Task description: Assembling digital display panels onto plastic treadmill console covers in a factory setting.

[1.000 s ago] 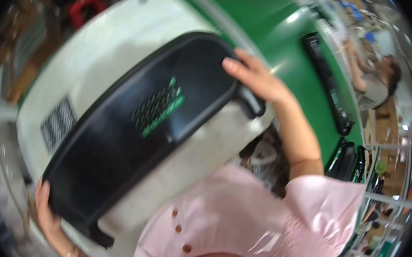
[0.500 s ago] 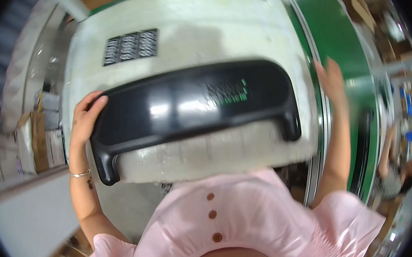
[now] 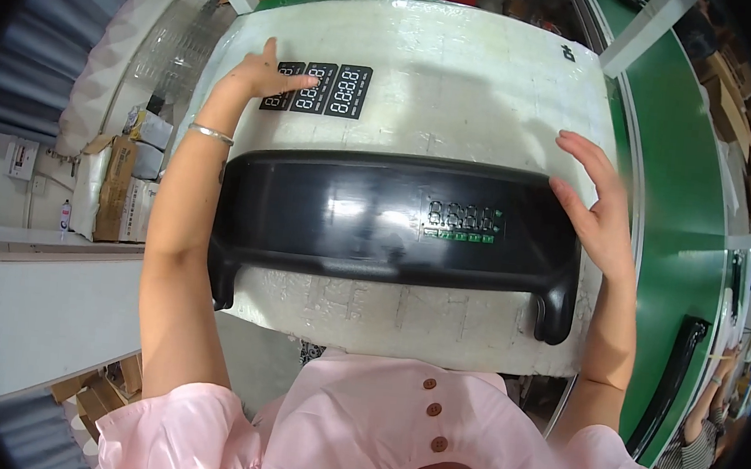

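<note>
A long, glossy black plastic panel (image 3: 333, 213) with a curved arm at each end lies level across the padded white work surface. Toward its right side a digit display window (image 3: 463, 223) with a green-edged strip shows. My right hand (image 3: 605, 219) is open at the panel's right end, its thumb by the upper corner; whether it touches cannot be made out. Beyond the panel, my left hand (image 3: 260, 75) reaches over several black display sheets printed with white segment digits (image 3: 348, 92). Its fingers are spread, with one across the middle sheet, and partly cover the left one.
To the right runs a green surface (image 3: 673, 252) with a black curved part (image 3: 670, 385) on it. White posts (image 3: 648, 31) rise at the far corners. Cardboard boxes (image 3: 116, 185) stand at the left. Another person (image 3: 697, 441) in a striped top is at the far right.
My left hand has left the panel's left end and moved out to the display sheets. My right hand has come in from above the green surface to the panel, which now appears level instead of slanted.
</note>
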A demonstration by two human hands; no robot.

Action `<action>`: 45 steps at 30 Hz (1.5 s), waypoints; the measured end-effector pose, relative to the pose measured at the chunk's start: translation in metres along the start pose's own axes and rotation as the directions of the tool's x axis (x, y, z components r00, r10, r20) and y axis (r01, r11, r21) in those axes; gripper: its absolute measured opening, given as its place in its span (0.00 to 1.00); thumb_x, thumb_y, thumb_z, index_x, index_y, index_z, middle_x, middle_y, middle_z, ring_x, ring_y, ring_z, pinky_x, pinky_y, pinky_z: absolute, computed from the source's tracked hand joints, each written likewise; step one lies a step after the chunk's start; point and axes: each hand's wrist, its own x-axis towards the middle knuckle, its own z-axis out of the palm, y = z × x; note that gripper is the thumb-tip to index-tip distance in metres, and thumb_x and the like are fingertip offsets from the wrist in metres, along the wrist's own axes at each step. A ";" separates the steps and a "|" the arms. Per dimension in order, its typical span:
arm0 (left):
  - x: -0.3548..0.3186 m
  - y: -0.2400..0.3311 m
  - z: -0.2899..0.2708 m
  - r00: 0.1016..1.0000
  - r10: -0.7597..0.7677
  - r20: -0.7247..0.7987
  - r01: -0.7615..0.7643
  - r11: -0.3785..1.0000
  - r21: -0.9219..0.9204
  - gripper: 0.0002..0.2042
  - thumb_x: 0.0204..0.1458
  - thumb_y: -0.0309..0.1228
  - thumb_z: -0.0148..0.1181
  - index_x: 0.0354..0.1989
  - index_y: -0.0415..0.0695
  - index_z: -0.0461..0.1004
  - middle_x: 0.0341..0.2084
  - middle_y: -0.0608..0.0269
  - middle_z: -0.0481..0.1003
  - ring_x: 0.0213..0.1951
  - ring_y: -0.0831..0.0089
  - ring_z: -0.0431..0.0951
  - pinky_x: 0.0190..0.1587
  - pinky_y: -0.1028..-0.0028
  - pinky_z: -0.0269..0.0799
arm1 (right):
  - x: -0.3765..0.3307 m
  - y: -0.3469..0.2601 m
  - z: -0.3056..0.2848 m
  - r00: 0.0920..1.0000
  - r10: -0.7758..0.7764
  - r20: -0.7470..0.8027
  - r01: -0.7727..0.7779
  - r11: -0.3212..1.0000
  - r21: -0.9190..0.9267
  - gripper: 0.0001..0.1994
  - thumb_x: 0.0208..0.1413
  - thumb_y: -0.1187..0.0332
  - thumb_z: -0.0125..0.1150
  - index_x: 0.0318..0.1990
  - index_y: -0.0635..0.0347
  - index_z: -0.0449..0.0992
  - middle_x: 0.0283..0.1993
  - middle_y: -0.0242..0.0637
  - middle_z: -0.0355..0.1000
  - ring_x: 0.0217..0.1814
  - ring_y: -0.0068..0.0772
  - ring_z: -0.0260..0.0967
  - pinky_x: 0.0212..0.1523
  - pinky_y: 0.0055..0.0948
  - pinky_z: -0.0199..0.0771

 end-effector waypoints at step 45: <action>-0.012 0.059 0.020 0.944 0.273 -0.183 -0.238 0.184 -0.954 0.15 0.51 0.25 0.65 0.48 0.42 0.75 0.24 0.68 0.80 0.29 0.84 0.75 0.36 0.82 0.70 | 0.193 -0.006 0.158 0.922 -0.381 0.065 0.363 0.912 0.192 0.18 0.52 0.66 0.68 0.50 0.60 0.77 0.51 0.40 0.76 0.53 0.36 0.72 0.55 0.32 0.70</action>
